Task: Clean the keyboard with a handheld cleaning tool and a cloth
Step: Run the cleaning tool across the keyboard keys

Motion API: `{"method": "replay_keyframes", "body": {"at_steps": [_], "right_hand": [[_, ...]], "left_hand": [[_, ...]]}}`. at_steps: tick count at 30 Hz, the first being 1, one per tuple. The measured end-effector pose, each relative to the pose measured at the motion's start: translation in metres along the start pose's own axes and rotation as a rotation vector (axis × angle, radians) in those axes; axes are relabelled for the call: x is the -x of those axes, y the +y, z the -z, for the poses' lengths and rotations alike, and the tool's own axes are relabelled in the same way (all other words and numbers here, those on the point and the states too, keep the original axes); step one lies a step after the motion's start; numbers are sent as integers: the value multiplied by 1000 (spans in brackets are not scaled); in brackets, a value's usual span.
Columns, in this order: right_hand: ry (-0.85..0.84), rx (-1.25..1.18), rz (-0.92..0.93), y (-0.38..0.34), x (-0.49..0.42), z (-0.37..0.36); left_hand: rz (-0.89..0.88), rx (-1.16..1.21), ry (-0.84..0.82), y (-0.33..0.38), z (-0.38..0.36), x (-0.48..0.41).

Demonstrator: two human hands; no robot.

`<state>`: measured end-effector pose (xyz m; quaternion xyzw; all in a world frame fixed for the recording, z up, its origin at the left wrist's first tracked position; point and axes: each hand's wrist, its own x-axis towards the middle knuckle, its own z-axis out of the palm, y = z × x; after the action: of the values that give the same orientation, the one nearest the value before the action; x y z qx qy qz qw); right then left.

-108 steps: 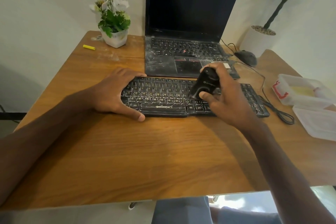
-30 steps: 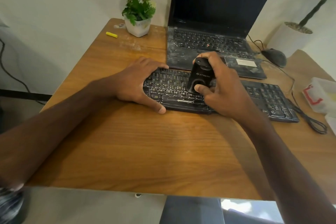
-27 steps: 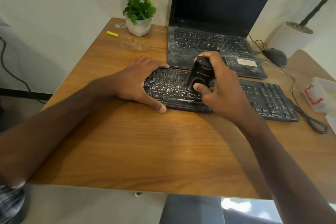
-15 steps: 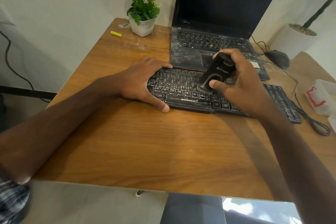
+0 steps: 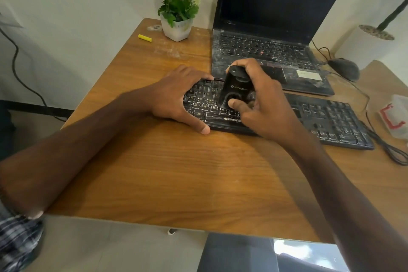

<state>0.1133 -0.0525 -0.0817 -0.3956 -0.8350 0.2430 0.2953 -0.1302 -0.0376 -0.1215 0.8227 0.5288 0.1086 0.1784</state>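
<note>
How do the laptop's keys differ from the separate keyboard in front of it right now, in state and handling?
The keyboard lies flat nearest the person, with the left hand pressed on its left end and the right hand holding the cleaning tool on its keys. The laptop sits behind it, untouched, its dark screen raised. The keyboard is wider, with a number pad at its right end. Both are black and streaked with pale dust.

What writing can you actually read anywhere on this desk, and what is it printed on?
"Alt": on a key near the front edge of the black keyboard, beside the left hand.
Pale brand lettering on the black handheld cleaning tool in the right hand: too blurred to read.
Logo on the keyboard's front edge: unreadable.
Laptop key legends and white sticker: too small.
</note>
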Motion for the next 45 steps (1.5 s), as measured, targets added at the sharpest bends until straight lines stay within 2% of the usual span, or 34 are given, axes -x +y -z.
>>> {"method": "replay_keyframes", "body": {"at_steps": [8, 13, 18, 29, 31, 35, 36, 40, 45], "right_hand": [[284, -135, -82, 8, 2, 3], [114, 34, -105, 16, 7, 33], [17, 58, -75, 6, 1, 22], [30, 104, 26, -3, -6, -5], [31, 46, 28, -2, -11, -10], [101, -319, -109, 9, -17, 5], [120, -333, -135, 13, -15, 12], [40, -6, -100, 20, -8, 34], [-22, 63, -38, 2, -7, 10]], "left_hand": [[-1, 9, 1, -1, -1, 0], [-10, -9, 2, -1, 0, -1], [-1, -11, -4, -2, -1, -2], [-11, -15, 12, -4, -2, -2], [-9, -3, 16, -3, -3, -2], [-10, 15, 25, -4, -3, 0], [-8, 16, 20, -4, -3, 0], [2, 22, 11, -4, -3, 0], [1, 8, 14, -5, -4, -1]]}}
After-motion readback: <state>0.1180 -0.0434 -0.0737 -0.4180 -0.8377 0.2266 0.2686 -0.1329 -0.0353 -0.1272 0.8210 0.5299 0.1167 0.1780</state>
